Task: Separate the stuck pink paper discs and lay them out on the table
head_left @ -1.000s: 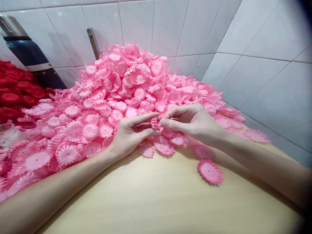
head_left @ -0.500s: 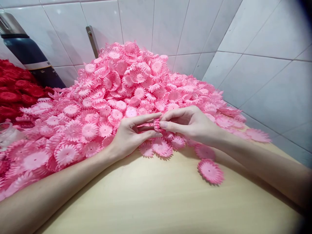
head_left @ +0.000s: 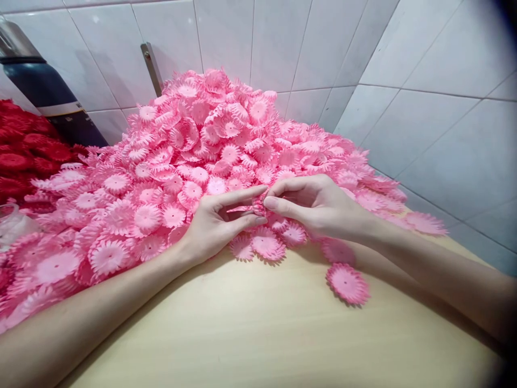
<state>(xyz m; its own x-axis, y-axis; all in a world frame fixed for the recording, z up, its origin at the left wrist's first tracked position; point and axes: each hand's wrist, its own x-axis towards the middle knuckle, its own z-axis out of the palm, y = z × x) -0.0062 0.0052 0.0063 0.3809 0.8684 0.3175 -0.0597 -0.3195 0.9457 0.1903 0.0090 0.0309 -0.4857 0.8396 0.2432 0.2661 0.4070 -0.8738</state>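
Between my two hands, at the front of a big heap of pink petal discs [head_left: 230,153], is a small pink petal disc [head_left: 259,203], seen edge-on and partly covered by fingers. My left hand [head_left: 214,221] holds it between thumb and fingers from the left. From the right, my right hand [head_left: 315,207] pinches its edge with thumb and forefinger. Whether one disc or a few stacked ones are held, I cannot tell. Just below the hands lie several more frilled discs at the heap's front edge.
One pink disc [head_left: 348,284] lies apart on the pale wooden table [head_left: 250,323]. To the left are a pile of red petal discs [head_left: 24,145], a dark blue bottle [head_left: 52,89] and a clear plastic item [head_left: 16,226]. White tiled walls [head_left: 278,43] stand behind and right.
My right thumb and forefinger have shifted slightly on the edge of the held disc. Both hands stay in nearly the same place, and the heap looks unchanged.
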